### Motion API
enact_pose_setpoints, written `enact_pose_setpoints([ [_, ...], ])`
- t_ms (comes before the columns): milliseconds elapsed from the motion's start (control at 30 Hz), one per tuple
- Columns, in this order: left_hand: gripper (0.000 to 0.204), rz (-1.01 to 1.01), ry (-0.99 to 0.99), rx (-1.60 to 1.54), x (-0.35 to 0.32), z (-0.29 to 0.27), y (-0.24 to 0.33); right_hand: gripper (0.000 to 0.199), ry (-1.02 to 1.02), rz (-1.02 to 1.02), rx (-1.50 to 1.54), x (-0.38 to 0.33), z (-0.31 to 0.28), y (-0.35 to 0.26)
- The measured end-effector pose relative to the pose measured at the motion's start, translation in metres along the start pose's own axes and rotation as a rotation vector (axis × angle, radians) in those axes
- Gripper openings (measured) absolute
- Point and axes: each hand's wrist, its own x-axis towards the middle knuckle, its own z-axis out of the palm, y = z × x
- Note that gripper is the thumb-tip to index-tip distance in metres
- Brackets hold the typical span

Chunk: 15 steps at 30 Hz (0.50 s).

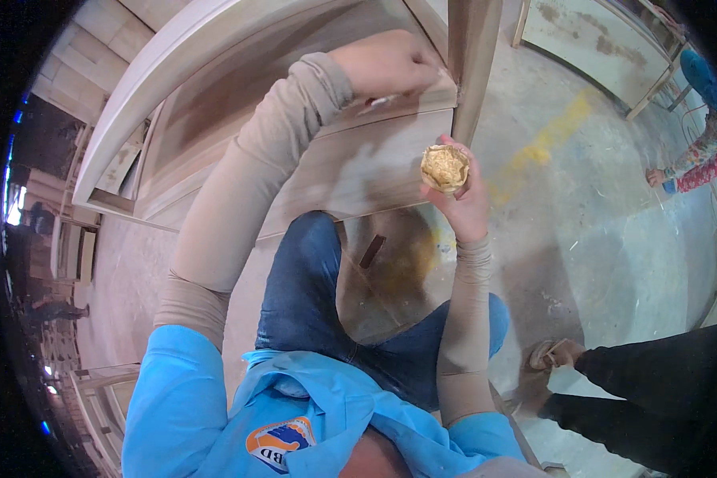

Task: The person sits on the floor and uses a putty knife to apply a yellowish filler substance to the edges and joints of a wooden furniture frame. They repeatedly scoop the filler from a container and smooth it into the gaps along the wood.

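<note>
Both hands are raised in front of a kneeling person seen from above, each arm covered by a tan sleeve over a bright blue shirt. Nearest, the right hand (462, 195) is curled around a small round container (444, 167) heaped with pale tan putty-like filler, the fingers wrapped about its side and the open top facing up; it is held just beside the lower right corner of a wooden door panel (327, 159). Farther up, the left hand (386, 64) is closed into a loose fist, knuckles upward, pressed against the panel's wood near its right edge, where a horizontal ledge meets an upright wooden post (472, 56). A small pale sliver (381, 101) shows just under that fist, touching the wood; whether it is a tool or a scrap gripped by the fingers cannot be told. Below the hands, the person's knees in blue jeans (311, 295) rest on a dusty concrete floor (597, 231), with a small dark strip (372, 250) lying on the floor between the knees and the panel. To the right, near the lower edge, another person's dark trouser legs and a sandalled foot (554, 354) stand on the floor. Farther off at the upper right, a third person's foot and patterned red trouser leg (697, 167) appear beside a pale framed board (589, 36) leaning at the far side. A faded yellow line (546, 143) crosses the concrete between.
</note>
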Motion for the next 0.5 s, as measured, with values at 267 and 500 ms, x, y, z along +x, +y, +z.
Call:
enact_pose_setpoints([
  [267, 0.033, -0.091, 0.123, -0.062, 0.012, 0.029, -0.013, 0.078, -0.005, 0.02, 0.044, -0.003, 0.003, -0.004],
  [500, 0.044, -0.043, -0.049, -0.12, -0.006, 0.023, 0.005, 0.076, -0.002, 0.011, 0.0, 0.0, -0.001, 0.001],
])
